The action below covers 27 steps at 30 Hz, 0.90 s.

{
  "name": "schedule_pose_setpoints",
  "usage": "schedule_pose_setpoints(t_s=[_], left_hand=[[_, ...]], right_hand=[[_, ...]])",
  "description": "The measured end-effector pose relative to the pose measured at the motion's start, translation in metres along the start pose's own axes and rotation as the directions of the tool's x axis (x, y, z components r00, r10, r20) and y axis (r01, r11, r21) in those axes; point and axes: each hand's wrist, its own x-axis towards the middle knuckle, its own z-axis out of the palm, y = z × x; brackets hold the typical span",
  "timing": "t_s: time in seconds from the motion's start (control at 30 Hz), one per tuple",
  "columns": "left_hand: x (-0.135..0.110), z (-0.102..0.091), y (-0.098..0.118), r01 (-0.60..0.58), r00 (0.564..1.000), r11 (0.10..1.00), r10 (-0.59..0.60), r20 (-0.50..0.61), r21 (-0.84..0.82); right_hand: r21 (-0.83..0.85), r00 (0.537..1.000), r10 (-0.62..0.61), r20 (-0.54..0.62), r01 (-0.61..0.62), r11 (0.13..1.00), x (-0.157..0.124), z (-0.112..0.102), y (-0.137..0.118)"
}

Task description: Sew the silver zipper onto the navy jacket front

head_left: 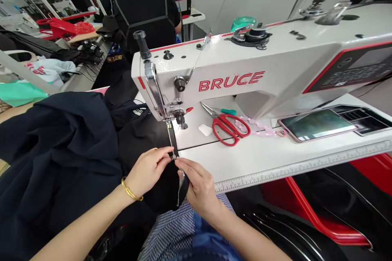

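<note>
A black garment (61,147) lies heaped on the table's left, with a metal zipper (171,140) running from under the presser foot of a white sewing machine (232,69) toward me. My left hand (150,169), a gold bangle on its wrist, pinches the zipper slider near the table edge. Just to its right, my right hand (199,185) pinches the zipper tape and fabric. Both hands have their fingers closed.
Red-handled scissors (228,126), a white chalk piece (205,129), a pink chain (260,126) and a phone (317,124) lie on the machine bed. A ruler strip (306,167) edges the table. A person in black (147,12) sits ahead with their back to me.
</note>
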Motion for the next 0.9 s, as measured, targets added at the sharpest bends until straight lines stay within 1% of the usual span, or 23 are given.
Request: schedule_pose_setpoints(t_s=[0.03, 0.07, 0.1, 0.13, 0.2, 0.27, 0.37, 0.43, 0.53, 0.63, 0.7, 0.8, 0.87, 0.9], left_hand=[[-0.002, -0.001, 0.0, -0.091, 0.995, 0.987, 0.094, -0.021, 0.135], [-0.002, -0.001, -0.001, -0.161, 0.984, 0.953, 0.173, -0.027, 0.259], [-0.002, -0.002, -0.002, -0.194, 0.976, 0.907, 0.218, -0.022, 0.374], [0.001, -0.003, -0.003, -0.189, 0.974, 0.857, 0.225, -0.017, 0.479], [0.013, -0.005, -0.009, -0.099, 0.986, 0.763, 0.162, -0.041, 0.639], [0.032, -0.007, -0.015, 0.015, 0.991, 0.7, 0.087, -0.106, 0.714], [0.062, -0.007, -0.022, 0.112, 0.984, 0.677, 0.027, -0.177, 0.727], [0.073, -0.004, -0.022, 0.16, 0.979, 0.669, -0.014, -0.204, 0.725], [0.076, 0.001, -0.02, 0.207, 0.973, 0.667, -0.067, -0.219, 0.715], [0.076, 0.001, -0.02, 0.235, 0.969, 0.674, -0.109, -0.221, 0.7], [0.084, -0.003, -0.025, 0.282, 0.957, 0.675, -0.148, -0.249, 0.682], [0.101, -0.014, -0.032, 0.365, 0.928, 0.678, -0.211, -0.307, 0.638], [0.104, -0.024, -0.03, 0.375, 0.924, 0.699, -0.23, -0.305, 0.609], [0.099, -0.028, -0.026, 0.357, 0.932, 0.721, -0.228, -0.283, 0.594]], right_hand=[[-0.014, 1.0, -0.011, 0.006, 0.011, 1.0, 0.0, 0.0, 0.0], [-0.029, 1.0, -0.025, 0.016, 0.025, 0.999, -0.001, 0.001, 0.0], [-0.046, 0.999, -0.039, 0.033, 0.04, 0.998, -0.001, 0.001, 0.0], [-0.064, 0.997, -0.052, 0.058, 0.056, 0.996, -0.001, 0.002, 0.0], [-0.103, 0.991, -0.069, 0.119, 0.082, 0.991, -0.001, 0.004, 0.0], [-0.147, 0.982, -0.069, 0.173, 0.095, 0.985, 0.001, 0.006, -0.001], [-0.188, 0.974, -0.067, 0.217, 0.11, 0.976, 0.003, 0.006, -0.001], [-0.198, 0.97, -0.066, 0.233, 0.114, 0.974, 0.003, 0.006, -0.001], [-0.205, 0.964, -0.065, 0.259, 0.121, 0.971, 0.001, 0.005, 0.0], [-0.202, 0.955, -0.081, 0.287, 0.143, 0.969, 0.001, 0.005, 0.001], [-0.193, 0.951, -0.087, 0.296, 0.149, 0.97, 0.003, 0.007, 0.0], [-0.175, 0.949, -0.088, 0.302, 0.146, 0.974, 0.001, 0.006, -0.004], [-0.153, 0.937, -0.103, 0.334, 0.162, 0.975, -0.007, -0.002, -0.006], [-0.145, 0.933, -0.104, 0.345, 0.163, 0.976, -0.013, -0.01, -0.005]])
